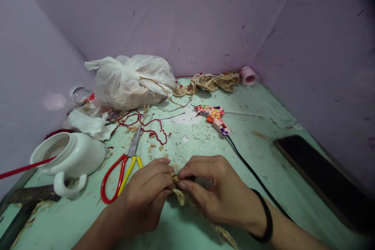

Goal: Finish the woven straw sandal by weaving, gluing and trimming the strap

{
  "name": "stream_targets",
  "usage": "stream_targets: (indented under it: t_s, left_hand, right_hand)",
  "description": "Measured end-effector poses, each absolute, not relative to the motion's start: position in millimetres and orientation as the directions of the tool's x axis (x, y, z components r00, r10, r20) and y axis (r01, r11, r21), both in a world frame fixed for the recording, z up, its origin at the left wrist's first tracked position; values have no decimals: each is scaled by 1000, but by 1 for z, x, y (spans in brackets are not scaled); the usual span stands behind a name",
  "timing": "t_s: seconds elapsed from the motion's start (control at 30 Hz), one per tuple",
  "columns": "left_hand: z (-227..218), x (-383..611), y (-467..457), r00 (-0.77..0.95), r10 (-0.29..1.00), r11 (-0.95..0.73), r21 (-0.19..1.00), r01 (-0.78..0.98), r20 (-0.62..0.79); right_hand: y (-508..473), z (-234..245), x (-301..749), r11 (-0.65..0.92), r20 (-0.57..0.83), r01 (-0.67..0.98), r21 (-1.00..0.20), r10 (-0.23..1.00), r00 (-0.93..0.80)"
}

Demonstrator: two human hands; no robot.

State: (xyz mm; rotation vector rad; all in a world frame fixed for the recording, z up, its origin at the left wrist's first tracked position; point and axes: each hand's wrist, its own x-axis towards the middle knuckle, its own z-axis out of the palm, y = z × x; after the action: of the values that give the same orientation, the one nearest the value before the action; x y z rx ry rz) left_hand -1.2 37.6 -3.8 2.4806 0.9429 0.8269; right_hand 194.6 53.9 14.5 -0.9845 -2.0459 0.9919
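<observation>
Both hands meet over the near middle of the table around a braided straw strand (222, 233). My left hand (149, 192) has its fingers closed on the upper end of the strand. My right hand (218, 191), with a black band on the wrist, pinches the same end between thumb and fingers. From there the strand trails down to the right, beneath the right hand. Scissors (129, 164) with one red and one yellow handle lie just left of my left hand, blades pointing away. Farther back rests a flower-patterned glue gun (215, 118), its black cord running behind my right wrist.
A white mug (84, 152) lies tipped at left by a hammer (25, 199). Behind are a tied white plastic bag (131, 82), red yarn (159, 131), woven straw pieces (211, 83) and a pink spool (249, 76). A phone (319, 175) lies at right. Straw scraps dot the table.
</observation>
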Motion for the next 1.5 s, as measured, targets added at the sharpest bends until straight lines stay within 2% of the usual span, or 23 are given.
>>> stream_targets:
  t_s: [0.17, 0.37, 0.5, 0.6, 0.83, 1.07, 1.2, 1.33, 1.4, 1.5]
  left_hand:
    - [-3, 2, 40, 597, 687, -720, 501, 481, 415]
    - [-3, 6, 41, 563, 725, -682, 526, 508, 397]
    - [-6, 9, 41, 545, 747, -654, 570, 497, 381]
    - [-7, 9, 43, 562, 726, -676, 556, 483, 396]
    - [-4, 8, 46, 601, 708, -685, 567, 457, 371]
    - [0, 10, 51, 603, 707, -680, 591, 434, 370]
    - [0, 9, 51, 611, 712, -667, 607, 432, 347]
    - [1, 10, 51, 594, 734, -648, 603, 465, 330]
    - [2, 12, 51, 589, 742, -639, 605, 476, 320]
    - [4, 14, 51, 591, 750, -623, 617, 482, 296]
  right_hand:
    - [58, 17, 191, 318, 46, 413, -854, 835, -548]
    - [67, 16, 196, 524, 189, 306, -795, 693, -695]
    - [69, 23, 195, 619, 163, 384, -686, 644, -747]
    - [69, 29, 191, 625, 113, 455, -635, 657, -746]
    - [72, 26, 189, 553, 80, 491, -673, 715, -695]
    - [81, 36, 195, 676, 91, 449, -584, 604, -792]
    - [86, 29, 200, 606, 55, 526, -597, 685, -726]
    - [84, 20, 211, 452, 55, 701, -552, 858, -510]
    - [78, 21, 214, 349, 60, 673, -652, 908, -414]
    - [66, 22, 213, 213, -14, 504, -837, 912, -410]
